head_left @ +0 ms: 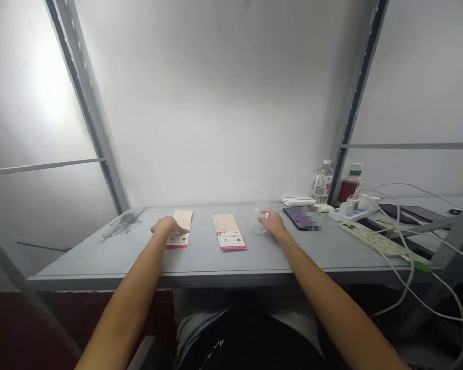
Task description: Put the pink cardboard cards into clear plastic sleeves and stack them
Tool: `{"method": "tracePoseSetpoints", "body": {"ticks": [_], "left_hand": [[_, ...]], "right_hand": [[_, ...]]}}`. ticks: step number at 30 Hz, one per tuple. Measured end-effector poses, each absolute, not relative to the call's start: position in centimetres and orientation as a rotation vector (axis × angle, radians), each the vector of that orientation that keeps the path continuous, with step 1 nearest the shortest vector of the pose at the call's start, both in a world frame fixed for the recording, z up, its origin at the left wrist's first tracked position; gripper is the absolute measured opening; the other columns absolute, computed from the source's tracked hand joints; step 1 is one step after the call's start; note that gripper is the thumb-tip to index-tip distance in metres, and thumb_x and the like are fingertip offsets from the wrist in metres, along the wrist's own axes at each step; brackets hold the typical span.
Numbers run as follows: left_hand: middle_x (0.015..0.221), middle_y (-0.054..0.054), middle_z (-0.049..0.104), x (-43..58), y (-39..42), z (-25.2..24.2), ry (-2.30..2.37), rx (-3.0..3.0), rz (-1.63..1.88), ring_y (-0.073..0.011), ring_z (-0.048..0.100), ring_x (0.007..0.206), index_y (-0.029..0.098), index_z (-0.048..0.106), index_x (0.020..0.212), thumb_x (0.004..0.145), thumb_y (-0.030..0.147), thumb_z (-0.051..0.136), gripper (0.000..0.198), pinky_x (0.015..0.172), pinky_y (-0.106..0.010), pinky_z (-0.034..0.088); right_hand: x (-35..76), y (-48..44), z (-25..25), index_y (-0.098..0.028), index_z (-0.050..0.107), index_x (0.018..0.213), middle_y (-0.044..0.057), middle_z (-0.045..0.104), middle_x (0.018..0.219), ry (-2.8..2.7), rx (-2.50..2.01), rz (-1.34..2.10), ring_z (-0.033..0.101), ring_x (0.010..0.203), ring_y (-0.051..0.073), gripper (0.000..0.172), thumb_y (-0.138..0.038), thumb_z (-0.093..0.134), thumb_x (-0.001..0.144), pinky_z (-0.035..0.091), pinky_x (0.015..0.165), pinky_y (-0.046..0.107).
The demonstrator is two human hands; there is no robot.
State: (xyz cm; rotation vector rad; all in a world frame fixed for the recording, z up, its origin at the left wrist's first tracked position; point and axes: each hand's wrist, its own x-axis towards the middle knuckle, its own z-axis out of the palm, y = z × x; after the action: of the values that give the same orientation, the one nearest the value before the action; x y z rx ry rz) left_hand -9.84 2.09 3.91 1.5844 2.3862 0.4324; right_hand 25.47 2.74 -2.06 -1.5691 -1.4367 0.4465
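Note:
Over the left of two flat cream boxes point(183, 218) with red lower edges is my left hand point(167, 225). Its thumb and fingers are apart and it hides the box's middle; whether it touches the box I cannot tell. The second cream box point(227, 228), printed with a "4", lies flat between my hands. My right hand point(273, 224) is at the right, its fingers curled at the edge of a clear, shiny plastic piece point(259, 221). The plastic is nearly invisible against the grey table, so its exact kind is unclear.
Thin crumpled dark film point(125, 224) lies at the left end of the table point(204, 261). Right of my right hand are a purple-screened phone point(299, 218), a white device point(298, 201), a water bottle point(324, 182), a red-drink bottle point(350, 184), and power strips point(372, 240) with tangled cables.

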Motion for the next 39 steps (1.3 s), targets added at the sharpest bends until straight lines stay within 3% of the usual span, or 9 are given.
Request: {"method": "tracePoseSetpoints", "body": {"ticks": [2,5,9,15,20,24,29,32,39], "left_hand": [[0.095,-0.02,0.062,-9.4,1.6,4.5,2.419,1.537,0.409,-0.0323,0.06,0.084,0.01,0.05,0.1,0.045,0.042,0.074,0.067,0.06,-0.034,0.044],[0.09,-0.011,0.065,-7.7,1.1,5.2,2.324,1.633,0.501,-0.0214,0.062,0.074,0.015,0.047,0.105,0.061,0.034,0.065,0.052,0.056,-0.025,0.044],[0.084,-0.003,0.066,-3.3,-0.2,6.0,2.0,1.889,0.837,-0.0146,0.062,0.064,0.021,0.043,0.114,0.072,0.029,0.053,0.044,0.052,-0.021,0.042],[0.069,-0.003,0.065,5.4,-2.5,5.8,1.503,2.178,0.959,-0.0154,0.057,0.054,0.02,0.049,0.117,0.076,0.024,0.047,0.041,0.052,-0.024,0.038],[0.079,-0.01,0.065,8.9,-2.1,5.1,1.58,2.291,1.046,-0.0206,0.059,0.071,0.015,0.049,0.118,0.076,0.022,0.046,0.043,0.06,-0.026,0.038],[0.079,-0.011,0.064,9.0,-0.8,4.9,1.671,2.289,1.101,-0.021,0.058,0.07,0.015,0.048,0.119,0.079,0.022,0.042,0.041,0.062,-0.028,0.038],[0.077,-0.007,0.065,7.5,1.1,3.9,1.657,2.096,1.246,-0.017,0.057,0.064,0.017,0.048,0.118,0.08,0.022,0.039,0.039,0.06,-0.026,0.039],[0.075,-0.005,0.065,6.4,1.9,2.8,1.619,1.953,1.274,-0.0152,0.057,0.059,0.017,0.048,0.117,0.079,0.021,0.039,0.04,0.055,-0.025,0.04],[0.07,0.0,0.062,4.2,2.7,1.2,1.41,1.561,1.528,-0.0114,0.057,0.059,0.02,0.034,0.128,0.076,0.024,0.046,0.054,0.056,-0.021,0.043]], "right_hand": [[25.2,2.5,-1.9,-0.016,0.059,0.1,0.0,0.056,0.068,-1.467,-1.491,0.44,0.053,0.059,0.014,0.036,-0.026,0.05,0.067,0.041,0.057,0.025],[24.8,2.2,-1.7,-0.014,0.055,0.111,-0.002,0.05,0.061,-1.511,-1.371,0.438,0.05,0.057,0.014,0.045,-0.024,0.046,0.069,0.041,0.058,0.025],[24.2,1.7,-1.6,-0.014,0.047,0.123,-0.004,0.048,0.06,-1.535,-1.321,0.404,0.048,0.057,0.013,0.053,-0.024,0.042,0.071,0.042,0.061,0.025],[23.3,0.7,-1.3,-0.015,0.041,0.129,-0.003,0.047,0.057,-1.648,-1.281,0.196,0.045,0.056,0.016,0.054,-0.023,0.037,0.075,0.04,0.063,0.027],[22.8,0.2,-1.1,-0.016,0.034,0.133,-0.002,0.047,0.057,-1.699,-1.236,0.168,0.046,0.058,0.016,0.058,-0.021,0.036,0.076,0.041,0.063,0.028],[22.7,0.3,-1.0,-0.015,0.035,0.133,-0.003,0.049,0.059,-1.688,-1.187,0.228,0.047,0.058,0.015,0.057,-0.022,0.038,0.076,0.042,0.064,0.027],[22.9,0.7,-1.1,-0.013,0.039,0.13,0.0,0.056,0.071,-1.555,-1.056,0.369,0.056,0.084,0.017,0.055,-0.026,0.041,0.077,0.044,0.075,0.027],[23.2,1.0,-1.2,-0.015,0.041,0.129,0.002,0.06,0.078,-1.511,-0.996,0.438,0.054,0.102,0.019,0.053,-0.026,0.043,0.077,0.042,0.084,0.03],[23.3,1.5,-1.7,-0.021,0.04,0.13,0.006,0.062,0.105,-1.502,-0.914,0.655,0.056,0.103,0.019,0.052,-0.028,0.047,0.079,0.044,0.086,0.034]]}}
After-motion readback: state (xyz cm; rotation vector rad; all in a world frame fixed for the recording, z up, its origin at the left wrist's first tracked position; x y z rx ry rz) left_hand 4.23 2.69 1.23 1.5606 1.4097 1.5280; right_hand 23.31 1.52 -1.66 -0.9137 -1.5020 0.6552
